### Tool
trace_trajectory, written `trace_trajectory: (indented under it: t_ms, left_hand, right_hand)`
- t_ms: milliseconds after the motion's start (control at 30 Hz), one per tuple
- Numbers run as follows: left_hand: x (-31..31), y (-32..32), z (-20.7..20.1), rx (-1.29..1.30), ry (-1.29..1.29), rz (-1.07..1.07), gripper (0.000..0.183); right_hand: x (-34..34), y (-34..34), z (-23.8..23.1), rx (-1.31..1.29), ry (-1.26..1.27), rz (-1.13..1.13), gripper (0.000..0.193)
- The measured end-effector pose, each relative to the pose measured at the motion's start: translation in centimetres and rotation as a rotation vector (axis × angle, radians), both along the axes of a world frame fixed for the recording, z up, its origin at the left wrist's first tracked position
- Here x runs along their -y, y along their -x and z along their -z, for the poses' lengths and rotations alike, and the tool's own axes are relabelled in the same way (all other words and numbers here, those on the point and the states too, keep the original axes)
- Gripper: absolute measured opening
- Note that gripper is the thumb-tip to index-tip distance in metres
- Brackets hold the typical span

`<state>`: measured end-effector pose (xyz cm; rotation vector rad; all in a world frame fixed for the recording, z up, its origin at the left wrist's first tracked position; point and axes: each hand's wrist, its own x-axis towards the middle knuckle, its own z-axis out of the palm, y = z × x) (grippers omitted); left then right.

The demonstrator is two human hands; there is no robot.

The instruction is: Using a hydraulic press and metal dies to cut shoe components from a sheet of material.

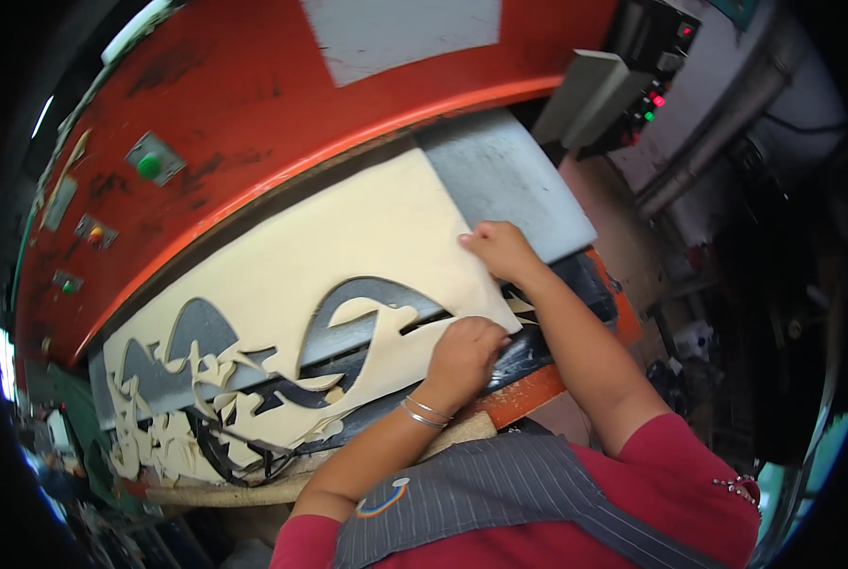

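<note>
A large cream sheet (348, 223), with curved pieces cut out of its near side, lies across a grey board (500, 180). My right hand (501, 249) pinches the sheet's right edge, thumb and fingers closed on it. Nearer to me, my left hand (465, 360), with a bracelet on its wrist, is closed with curled fingers at the sheet's near right corner. Its fingertips are partly hidden, but it appears to grip the edge. Tangled cream offcuts (158, 441) are heaped at the left end. Among them lies a dark curved strip (217, 455), perhaps a cutting die.
Beyond the sheet, a red machine beam (244, 104) spans the board, bearing a green button (149, 166). A control box (647, 85) with lit indicators stands at the far right. The work surface has an orange-red front edge (528, 389) near my body.
</note>
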<state>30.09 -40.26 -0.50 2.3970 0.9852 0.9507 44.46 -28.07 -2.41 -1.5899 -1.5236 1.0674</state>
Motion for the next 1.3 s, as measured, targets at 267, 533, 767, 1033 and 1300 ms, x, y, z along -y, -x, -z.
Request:
trace_trajectory:
  t_ms: [267,533,767,1033,1300]
  left_hand:
    - [-1.1,4.2,-2.8,-0.274,-0.01,-0.26,0.06]
    - [4.8,8.9,-2.1,-0.235,0.254,-0.091,0.045]
    - [11.7,18.8,-4.4,0.037,0.209,-0.538,0.019]
    - [20.2,30.7,-7.2,0.23,0.149,-1.138,0.013]
    - [26.0,38.7,-5.3,0.24,0.009,-1.129,0.013]
  right_hand:
    - [6.7,-2.0,-3.2,-0.279,0.343,-0.107,0.017]
    - [7.0,-7.0,-0.4,-0.253,0.233,0.157,0.015]
    - [5.4,4.1,-4.0,-0.288,-0.091,-0.111,0.013]
    - [14.3,28.7,-10.6,-0.034,-0.229,-0.881,0.04]
    - [22.9,41.2,-8.4,0.57,-0.384,-1.079,0.099]
